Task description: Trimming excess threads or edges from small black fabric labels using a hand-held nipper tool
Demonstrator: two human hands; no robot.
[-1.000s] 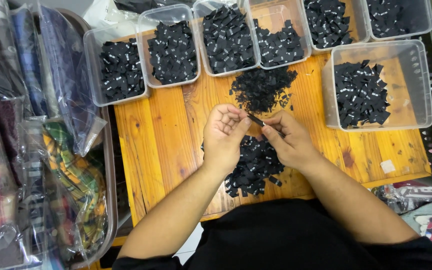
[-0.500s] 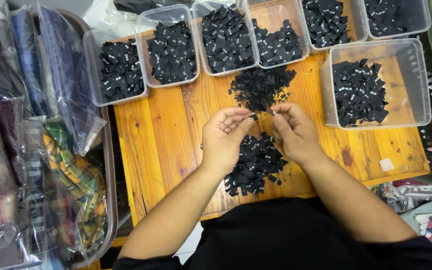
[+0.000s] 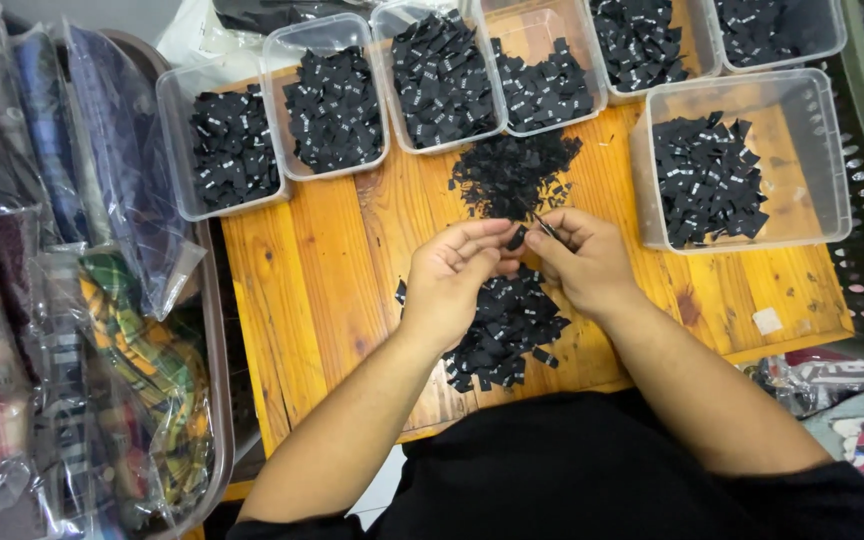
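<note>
A small black fabric tag (image 3: 517, 238) sits pinched between both hands, just above the wooden table (image 3: 322, 260). The left hand (image 3: 452, 275) has its fingers curled in, thumb and forefinger nipping one edge; the right hand (image 3: 584, 262) is closed on the other side too. A loose pile of tags (image 3: 507, 325) lies right under the hands, another heap (image 3: 512, 172) just beyond. Clear plastic tubs (image 3: 802, 150) full of tags line the back and right.
</note>
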